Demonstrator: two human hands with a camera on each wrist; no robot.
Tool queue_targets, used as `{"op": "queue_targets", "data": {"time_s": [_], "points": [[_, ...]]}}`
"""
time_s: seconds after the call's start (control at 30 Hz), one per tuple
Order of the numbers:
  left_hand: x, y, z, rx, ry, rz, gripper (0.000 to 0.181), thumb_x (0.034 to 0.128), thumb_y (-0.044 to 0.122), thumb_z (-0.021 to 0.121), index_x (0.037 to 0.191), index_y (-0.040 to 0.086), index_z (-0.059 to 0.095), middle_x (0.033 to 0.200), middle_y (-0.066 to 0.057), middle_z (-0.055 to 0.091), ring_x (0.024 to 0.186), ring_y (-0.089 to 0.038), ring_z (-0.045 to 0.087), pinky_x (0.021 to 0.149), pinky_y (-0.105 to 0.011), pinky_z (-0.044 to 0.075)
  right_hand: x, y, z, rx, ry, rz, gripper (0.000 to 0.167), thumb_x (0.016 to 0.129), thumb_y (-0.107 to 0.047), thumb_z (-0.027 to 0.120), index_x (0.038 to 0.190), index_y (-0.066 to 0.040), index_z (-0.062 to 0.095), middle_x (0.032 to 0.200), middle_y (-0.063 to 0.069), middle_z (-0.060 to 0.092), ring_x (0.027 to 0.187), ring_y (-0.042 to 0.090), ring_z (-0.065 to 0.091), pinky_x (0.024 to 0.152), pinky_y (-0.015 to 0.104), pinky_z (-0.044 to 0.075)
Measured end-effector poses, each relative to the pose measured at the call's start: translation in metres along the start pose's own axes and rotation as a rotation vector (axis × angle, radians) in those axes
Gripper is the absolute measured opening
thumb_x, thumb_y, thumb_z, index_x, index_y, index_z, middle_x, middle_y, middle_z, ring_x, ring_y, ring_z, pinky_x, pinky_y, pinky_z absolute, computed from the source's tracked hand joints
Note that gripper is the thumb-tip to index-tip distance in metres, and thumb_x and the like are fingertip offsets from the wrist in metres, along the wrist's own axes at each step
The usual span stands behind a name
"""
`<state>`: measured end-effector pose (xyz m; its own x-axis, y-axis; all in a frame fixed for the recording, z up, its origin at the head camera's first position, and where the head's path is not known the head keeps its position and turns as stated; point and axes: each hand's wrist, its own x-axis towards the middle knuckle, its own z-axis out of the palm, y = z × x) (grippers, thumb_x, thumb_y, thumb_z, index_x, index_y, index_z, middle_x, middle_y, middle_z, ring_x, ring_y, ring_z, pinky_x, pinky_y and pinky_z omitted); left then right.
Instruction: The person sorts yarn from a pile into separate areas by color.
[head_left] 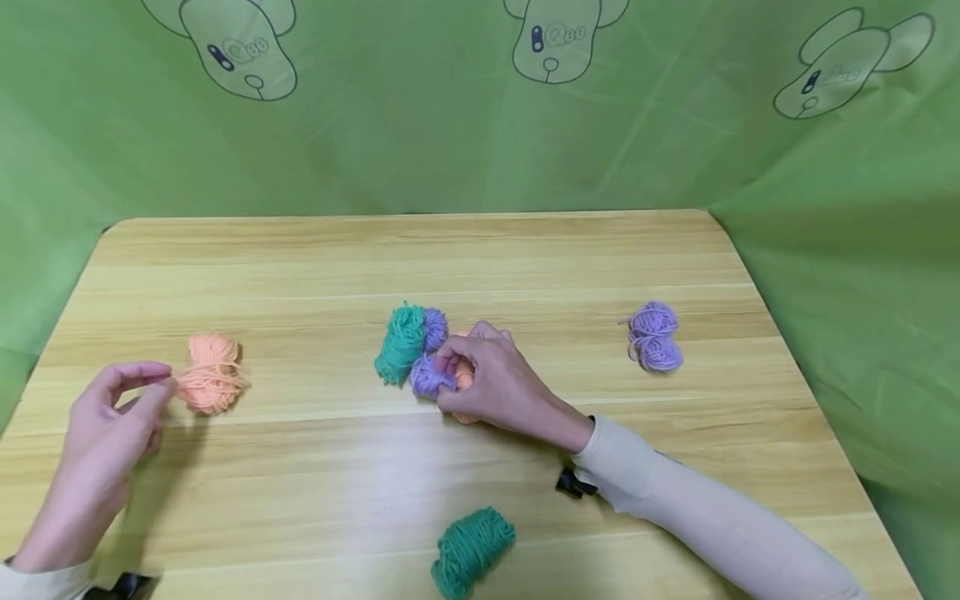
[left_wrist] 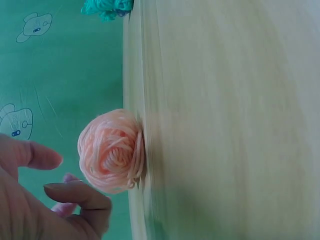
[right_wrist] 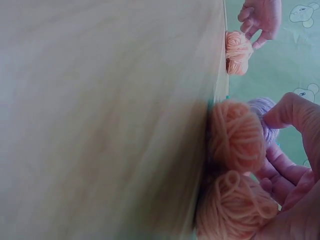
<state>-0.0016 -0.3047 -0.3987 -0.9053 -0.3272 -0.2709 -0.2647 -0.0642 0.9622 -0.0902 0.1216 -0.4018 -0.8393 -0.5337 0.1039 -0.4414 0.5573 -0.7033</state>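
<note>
The table (head_left: 300,483) is strewn with yarn, and the middle green yarn (head_left: 401,343) is taken as the landmark. Against its right side the middle purple yarn (head_left: 429,381) is set, and this is pinched between the thumb and fingers of the right hand (head_left: 498,379). Just beyond, farther right of the landmark, the middle peach yarn (right_wrist: 237,137) is partly covered by that hand. Well to the landmark's left, the left peach yarn (head_left: 212,375) is approached by the left hand (head_left: 112,433), whose thumb and forefinger are held apart with nothing grasped; whether a strand is touched cannot be told. The right purple yarn (head_left: 655,337) is placed well to the landmark's right, and the front green yarn (head_left: 472,550) is seen nearer the person than the landmark, slightly to its right.
</note>
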Motion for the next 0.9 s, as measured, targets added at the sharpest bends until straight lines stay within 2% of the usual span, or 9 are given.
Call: {"op": "queue_targets", "data": {"time_s": [0.13, 0.27, 0.4, 0.5, 0.67, 0.8, 0.9], "points": [[0.0, 0.002, 0.005, -0.086, 0.036, 0.055, 0.018, 0.1048, -0.001, 0.069, 0.112, 0.015, 0.071, 0.118, 0.006, 0.064, 0.061, -0.004, 0.054, 0.048, -0.019, 0.044, 0.0, 0.0, -0.002, 0.034, -0.004, 0.011, 0.026, 0.075, -0.014, 0.086, 0.097, -0.022, 0.074, 0.08, -0.002, 0.066, 0.087, 0.02, 0.048, 0.086, 0.044, 0.037], [-0.001, 0.004, 0.011, -0.12, -0.006, 0.098, 0.018, 0.1061, -0.002, 0.066, 0.116, 0.012, 0.071, 0.117, 0.006, 0.073, 0.06, -0.006, 0.056, 0.049, -0.018, 0.046, -0.001, 0.001, -0.004, 0.063, 0.002, 0.017, 0.027, 0.075, -0.013, 0.086, 0.097, -0.023, 0.074, 0.082, 0.001, 0.065, 0.086, 0.023, 0.049, 0.083, 0.044, 0.04], [-0.004, 0.005, 0.019, -0.1, -0.051, 0.133, 0.021, 0.1071, -0.004, 0.063, 0.122, 0.009, 0.069, 0.118, 0.004, 0.077, 0.064, -0.007, 0.058, 0.05, -0.018, 0.047, -0.001, 0.002, -0.005, 0.082, 0.015, 0.025, 0.029, 0.075, -0.012, 0.087, 0.099, -0.023, 0.074, 0.085, 0.003, 0.063, 0.085, 0.024, 0.051, 0.075, 0.041, 0.044], [-0.008, 0.006, 0.026, -0.075, -0.037, 0.169, 0.022, 0.1063, -0.005, 0.063, 0.124, 0.008, 0.069, 0.121, 0.002, 0.076, 0.064, -0.007, 0.058, 0.047, -0.017, 0.044, -0.001, 0.001, -0.006, 0.1, 0.023, 0.029, 0.03, 0.075, -0.012, 0.087, 0.1, -0.023, 0.074, 0.09, 0.003, 0.063, 0.086, 0.024, 0.052, 0.072, 0.038, 0.047], [-0.009, 0.008, 0.034, -0.053, -0.017, 0.221, 0.023, 0.1048, -0.007, 0.063, 0.121, 0.006, 0.071, 0.121, -0.001, 0.076, 0.057, -0.005, 0.052, 0.04, -0.019, 0.034, -0.002, 0.001, -0.009, 0.139, 0.057, 0.009, 0.03, 0.076, -0.01, 0.087, 0.1, -0.022, 0.074, 0.097, -0.005, 0.066, 0.09, 0.024, 0.054, 0.075, 0.036, 0.048], [-0.009, 0.009, 0.039, -0.042, -0.052, 0.233, 0.025, 0.105, -0.008, 0.061, 0.122, 0.006, 0.072, 0.121, 0.0, 0.075, 0.056, -0.004, 0.049, 0.038, -0.019, 0.032, -0.003, 0.003, -0.012, 0.145, 0.084, -0.004, 0.029, 0.077, -0.01, 0.087, 0.101, -0.022, 0.075, 0.097, -0.008, 0.067, 0.091, 0.026, 0.055, 0.077, 0.038, 0.047], [-0.01, 0.008, 0.043, -0.022, -0.087, 0.235, 0.024, 0.1058, -0.005, 0.063, 0.125, 0.006, 0.072, 0.121, 0.0, 0.075, 0.062, -0.005, 0.055, 0.041, -0.019, 0.035, -0.003, 0.004, -0.013, 0.148, 0.088, 0.003, 0.029, 0.078, -0.011, 0.086, 0.102, -0.022, 0.075, 0.096, -0.006, 0.065, 0.09, 0.027, 0.055, 0.076, 0.038, 0.047]]}}
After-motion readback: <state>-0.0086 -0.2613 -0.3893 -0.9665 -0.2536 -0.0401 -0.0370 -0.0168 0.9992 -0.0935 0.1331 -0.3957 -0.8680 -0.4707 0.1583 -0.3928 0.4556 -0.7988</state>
